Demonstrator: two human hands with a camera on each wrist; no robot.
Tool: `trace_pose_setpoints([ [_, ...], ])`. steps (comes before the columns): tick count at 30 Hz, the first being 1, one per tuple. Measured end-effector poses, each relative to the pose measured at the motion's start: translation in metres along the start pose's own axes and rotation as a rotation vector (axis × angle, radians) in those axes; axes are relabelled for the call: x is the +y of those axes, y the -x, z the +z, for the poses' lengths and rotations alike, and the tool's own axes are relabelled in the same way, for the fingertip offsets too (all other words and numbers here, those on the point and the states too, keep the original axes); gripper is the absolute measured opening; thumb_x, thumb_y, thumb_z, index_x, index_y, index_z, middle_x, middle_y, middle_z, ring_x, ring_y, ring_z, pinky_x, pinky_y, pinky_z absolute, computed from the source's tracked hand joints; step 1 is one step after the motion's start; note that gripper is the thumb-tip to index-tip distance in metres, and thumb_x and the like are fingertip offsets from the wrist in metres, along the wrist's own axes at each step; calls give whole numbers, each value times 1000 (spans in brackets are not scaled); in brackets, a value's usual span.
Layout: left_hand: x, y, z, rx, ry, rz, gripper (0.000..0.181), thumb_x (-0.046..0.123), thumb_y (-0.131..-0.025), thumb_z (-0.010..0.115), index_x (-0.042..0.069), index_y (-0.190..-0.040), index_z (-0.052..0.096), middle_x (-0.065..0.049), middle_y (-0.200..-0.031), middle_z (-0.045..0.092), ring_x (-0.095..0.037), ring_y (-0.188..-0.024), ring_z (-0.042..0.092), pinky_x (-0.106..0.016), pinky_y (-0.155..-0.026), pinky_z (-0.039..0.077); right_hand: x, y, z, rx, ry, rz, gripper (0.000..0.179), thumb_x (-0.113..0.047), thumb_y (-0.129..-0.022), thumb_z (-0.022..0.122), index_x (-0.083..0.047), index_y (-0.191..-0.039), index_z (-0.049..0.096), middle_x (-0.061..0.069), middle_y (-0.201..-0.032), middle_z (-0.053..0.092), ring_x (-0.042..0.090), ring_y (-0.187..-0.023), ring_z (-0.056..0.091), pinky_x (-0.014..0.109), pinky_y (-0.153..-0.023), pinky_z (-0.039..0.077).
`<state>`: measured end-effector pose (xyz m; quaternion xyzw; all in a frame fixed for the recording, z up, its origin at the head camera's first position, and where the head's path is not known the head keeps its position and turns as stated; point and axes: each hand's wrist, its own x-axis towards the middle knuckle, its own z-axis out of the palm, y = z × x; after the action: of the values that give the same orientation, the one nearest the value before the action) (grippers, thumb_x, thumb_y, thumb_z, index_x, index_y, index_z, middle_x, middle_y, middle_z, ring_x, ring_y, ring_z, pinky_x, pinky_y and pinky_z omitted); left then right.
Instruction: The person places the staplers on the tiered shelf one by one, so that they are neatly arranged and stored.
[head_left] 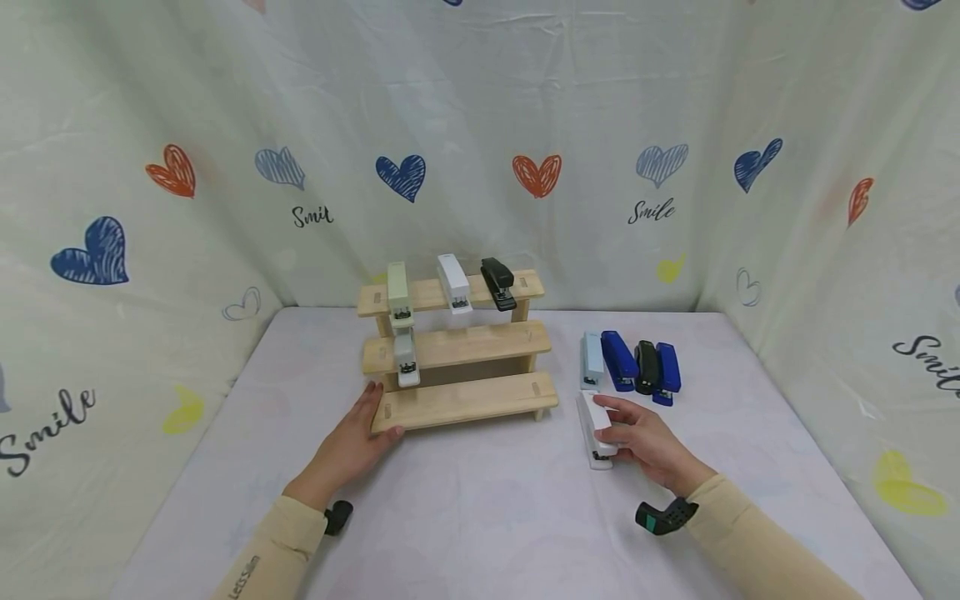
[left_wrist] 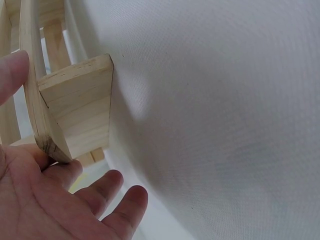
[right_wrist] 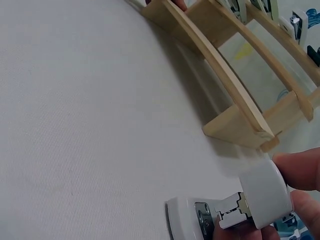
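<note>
My right hand (head_left: 654,440) grips a white stapler (head_left: 591,419) to the right of the wooden shelf rack (head_left: 465,402), thumb and fingers on its sides. In the right wrist view, the stapler's white top arm (right_wrist: 264,194) stands apart from its base (right_wrist: 186,220) at the front end. My left hand (head_left: 348,446) holds the left end of the rack's lowest shelf, thumb at the front edge and fingers around the back. On the top shelf sit a green stapler (head_left: 398,292), a white one (head_left: 453,282) and a black one (head_left: 498,282). A light grey stapler (head_left: 406,357) lies on the middle shelf's left.
Behind the right hand, side by side on the table (head_left: 480,517), lie a light blue stapler (head_left: 592,358), a dark blue one (head_left: 618,360), a dark green one (head_left: 647,367) and another blue one (head_left: 667,371). A patterned curtain (head_left: 480,100) surrounds the table's back and sides.
</note>
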<state>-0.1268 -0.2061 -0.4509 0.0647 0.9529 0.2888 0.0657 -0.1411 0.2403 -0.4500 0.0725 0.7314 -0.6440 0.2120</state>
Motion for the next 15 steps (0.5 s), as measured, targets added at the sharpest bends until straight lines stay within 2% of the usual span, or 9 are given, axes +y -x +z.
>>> trace_pose_setpoints([
  [15,-4,-2,3,12,1,7,89,48,-100,57,-4,-157,13,-26,-162,12,-46,-145,18,-61,-112,24,0,1,-6,12,15,-2,66,-7,-94,66,-12,-154,39,26,-159,18,47,-137,35,61,-106,37],
])
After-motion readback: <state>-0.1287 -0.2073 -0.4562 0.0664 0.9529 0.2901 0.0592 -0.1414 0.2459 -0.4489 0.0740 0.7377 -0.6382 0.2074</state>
